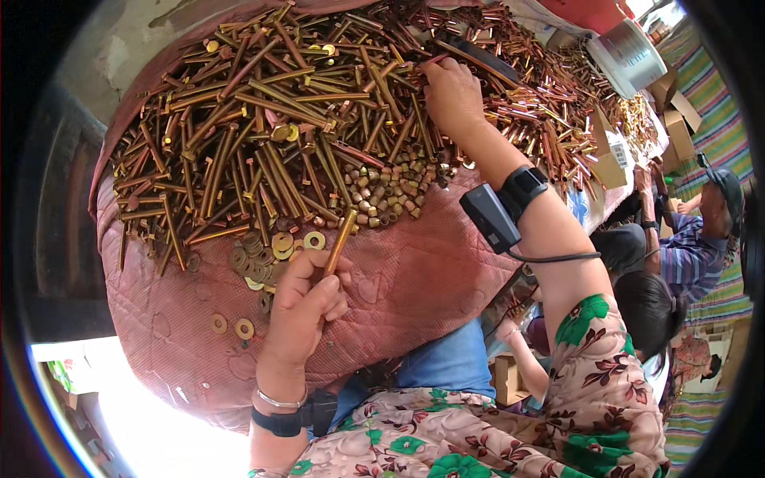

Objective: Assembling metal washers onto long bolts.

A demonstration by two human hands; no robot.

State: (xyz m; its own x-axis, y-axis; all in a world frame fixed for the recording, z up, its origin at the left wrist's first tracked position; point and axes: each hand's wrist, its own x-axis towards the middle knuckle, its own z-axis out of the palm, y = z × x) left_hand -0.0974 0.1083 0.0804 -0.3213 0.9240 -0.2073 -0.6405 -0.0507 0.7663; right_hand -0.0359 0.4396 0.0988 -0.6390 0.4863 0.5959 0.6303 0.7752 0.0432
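Note:
My left hand [307,299] is closed around the lower part of a brass-coloured bolt [343,239], which points up and slightly right over the cloth. Ahead of it lies a big heap of long golden bolts [263,103]. Flat round washers [255,259] are scattered just beyond my left hand, with a few loose ones beside it. My right hand [454,99] reaches to the far edge of the heap, its fingers curled down among the metal pieces. What its fingertips hold is too small to make out. Short cone nuts or sleeves [390,195] form a small pile between the hands.
A reddish quilted cloth [414,271] lies under everything. Thinner coppery pieces [550,119] spread to the far right, near a dark elongated object [482,60], a white bucket [625,60] and an open carton [610,151]. Other people [701,231] sit on the right.

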